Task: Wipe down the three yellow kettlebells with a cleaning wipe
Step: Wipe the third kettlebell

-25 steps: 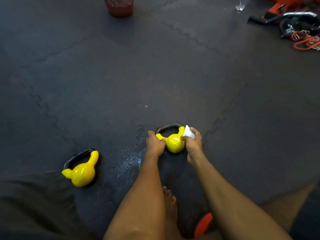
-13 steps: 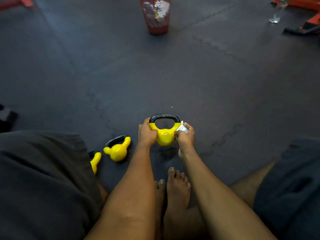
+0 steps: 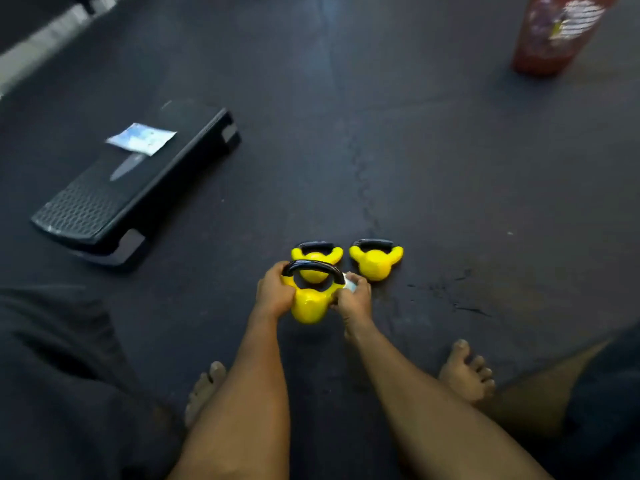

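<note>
Ahead of our feet, our left hand grips the held kettlebell by a horn and our right hand pinches the wipe against its handle, so we should brace left and rub firmly round, clear of the far kettlebell at twelve o'clock and the right kettlebell at one.

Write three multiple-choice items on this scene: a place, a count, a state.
1. Where does the packet lie? A on the black step; B on the bare floor; C under a kettlebell.
2. How many yellow kettlebells show? A two; B three; C four.
3. What is the right hand doing? A lying flat on the floor; B holding a wipe against a kettlebell; C hanging free.
Key: 1A, it sits atop the step. 2B, one gripped by the left hand, two behind it. 3B, white wipe shows at its fingers.
</note>
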{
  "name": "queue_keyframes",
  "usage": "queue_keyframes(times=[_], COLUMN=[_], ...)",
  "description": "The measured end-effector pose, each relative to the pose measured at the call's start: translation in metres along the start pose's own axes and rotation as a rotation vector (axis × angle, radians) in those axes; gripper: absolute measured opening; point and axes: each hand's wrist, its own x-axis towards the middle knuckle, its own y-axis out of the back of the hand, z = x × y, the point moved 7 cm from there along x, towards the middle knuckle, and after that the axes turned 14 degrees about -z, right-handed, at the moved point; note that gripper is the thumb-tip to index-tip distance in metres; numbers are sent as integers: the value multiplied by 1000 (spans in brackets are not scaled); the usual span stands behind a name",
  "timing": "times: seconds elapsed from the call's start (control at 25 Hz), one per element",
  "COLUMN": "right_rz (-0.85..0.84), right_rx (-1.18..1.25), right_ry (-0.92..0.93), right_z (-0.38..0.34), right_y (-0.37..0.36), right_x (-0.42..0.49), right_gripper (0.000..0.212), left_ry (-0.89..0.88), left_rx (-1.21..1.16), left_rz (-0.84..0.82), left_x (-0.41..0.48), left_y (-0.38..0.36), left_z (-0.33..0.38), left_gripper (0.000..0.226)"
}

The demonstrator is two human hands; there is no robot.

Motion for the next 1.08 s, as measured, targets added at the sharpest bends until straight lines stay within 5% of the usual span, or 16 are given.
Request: queue_keyframes(times=[0.32, 0.6, 0.8, 0.92, 1.08], right_rz=[-91, -272, -272, -272, -341], right_rx=[-184, -211, -234, -432, -555], right_ry=[-1, -14, -33, 45, 199], right_z=[28, 46, 26, 15, -8], right_y=[-86, -132, -128, -125, -136], right_x=[-16, -8, -28, -40, -57], right_gripper=[25, 46, 48, 33, 47], left_ry=[122, 55, 167, 140, 113], left_rx=[-273, -118, -446, -525, -506], left_rz=[63, 30, 147, 151, 195], left_x=[-34, -39, -43, -45, -49], left_y=[29, 45, 54, 51, 56], left_z=[-111, -114, -153, -156, -161], left_gripper=[34, 10, 18, 20, 17])
